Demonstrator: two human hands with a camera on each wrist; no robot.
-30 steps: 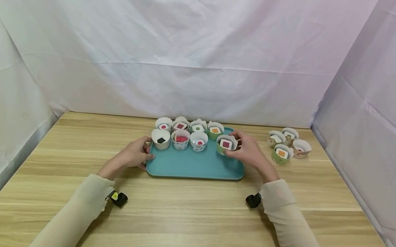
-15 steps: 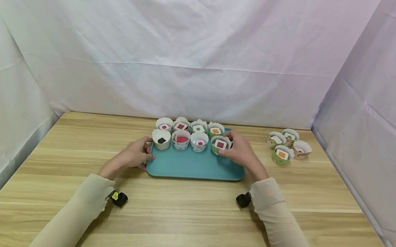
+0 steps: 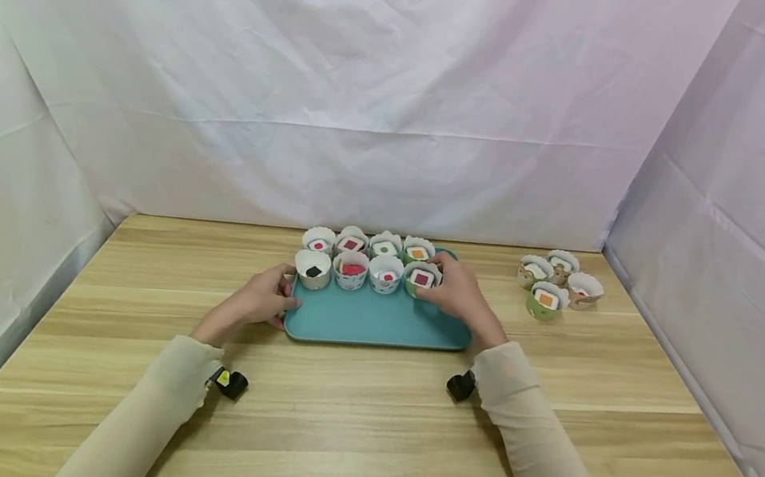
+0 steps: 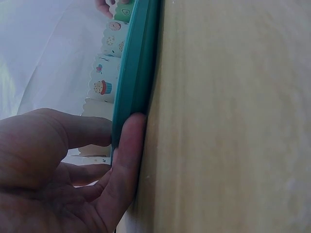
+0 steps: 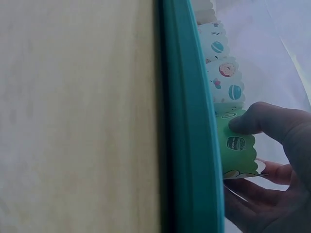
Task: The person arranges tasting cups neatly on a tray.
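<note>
A teal tray [image 3: 379,323] holds two rows of paper cups with small pieces inside. My left hand [image 3: 263,297] grips the tray's left edge; in the left wrist view the hand [image 4: 73,170] has its fingers around the rim [image 4: 137,63]. My right hand [image 3: 456,287] holds a green cup [image 3: 420,280] with a white and dark red square piece, at the right end of the front row. The right wrist view shows the thumb of that hand [image 5: 272,160] against the green cup [image 5: 237,143], other fingers behind it. The cup stands beside a pale patterned cup [image 3: 386,275].
On the wooden table [image 3: 343,427], right of the tray, stand several more filled cups, among them a green one [image 3: 544,302] and a brown one [image 3: 583,291]. White cloth [image 3: 373,92] hangs behind the table and along both sides.
My right hand has moved left with the green cup, which now stands close beside the patterned cup in the front row. My left hand has stayed at the tray's edge.
</note>
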